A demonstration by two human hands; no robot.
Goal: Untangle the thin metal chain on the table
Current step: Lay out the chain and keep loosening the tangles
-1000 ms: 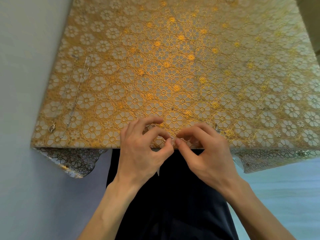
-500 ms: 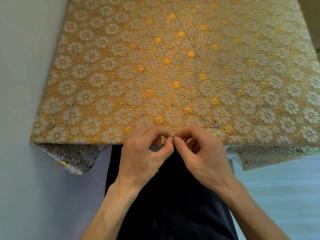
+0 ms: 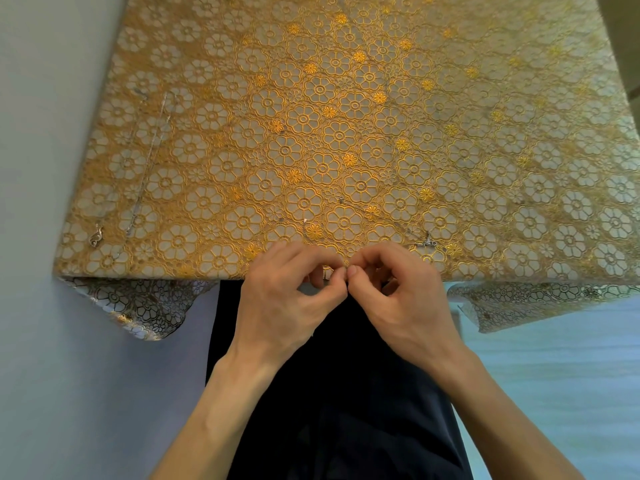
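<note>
A thin silver chain (image 3: pixel 398 228) lies near the table's front edge, barely visible against the gold flower-patterned cloth (image 3: pixel 346 116). Its clasp (image 3: pixel 426 241) rests just right of my hands, and a small ring end (image 3: pixel 341 199) lies a little farther back. My left hand (image 3: pixel 287 299) and my right hand (image 3: pixel 398 299) meet at the table edge, thumbs and forefingers pinched together on a tangled part of the chain. The knot itself is hidden between my fingertips.
A second thin chain (image 3: pixel 149 168) lies stretched along the table's left side, with its clasp (image 3: pixel 96 235) near the front left corner. The cloth hangs over the front edge. A pale wall runs along the left.
Both hands have stayed at the front edge and drawn closer together; the fingers have curled tighter around the pinched spot. The chain's clasp to the right has come into view.
</note>
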